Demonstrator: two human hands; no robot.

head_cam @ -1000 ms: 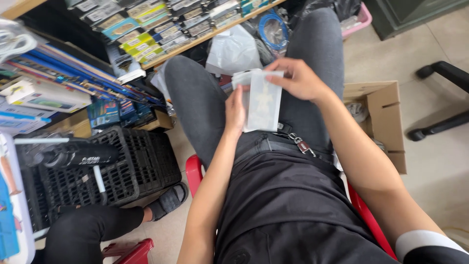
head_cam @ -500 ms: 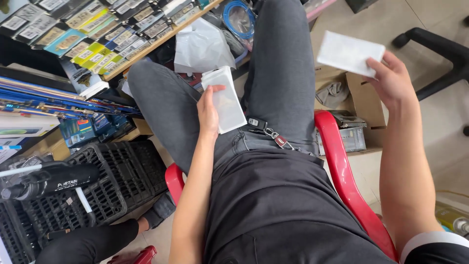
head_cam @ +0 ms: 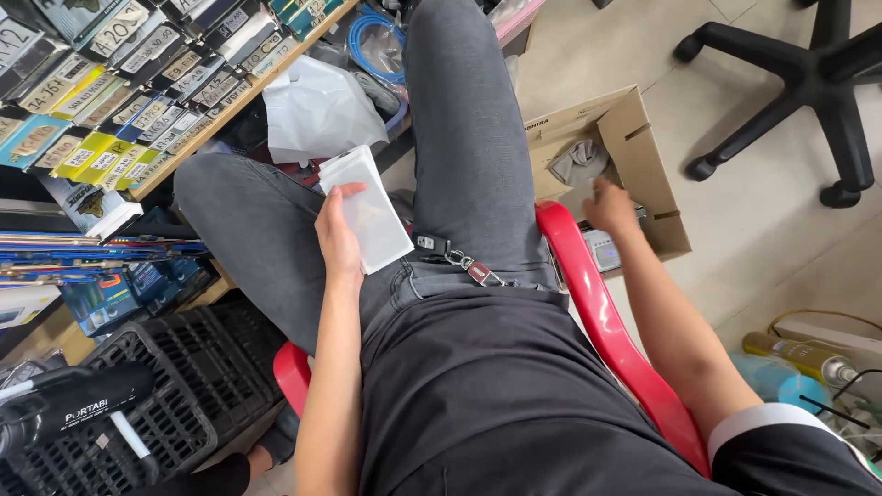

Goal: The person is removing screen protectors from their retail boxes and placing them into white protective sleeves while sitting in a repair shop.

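Note:
I sit on a red plastic chair in grey jeans. My left hand holds a flat white packet against my left thigh. Off to the right of the chair, my right hand hangs empty with fingers apart, just above an open cardboard box on the floor. Inside the box lie a crumpled grey cloth and a small grey device. A key fob with a metal clip hangs at my waistband.
A wooden shelf of packaged goods runs along the upper left, with a white plastic bag below it. A black plastic crate stands at lower left. A black office chair base is at upper right; a spray can lies at right.
My right hand carried a white sheet off to the right and down over the box and is now empty. The left hand kept its packet on the thigh.

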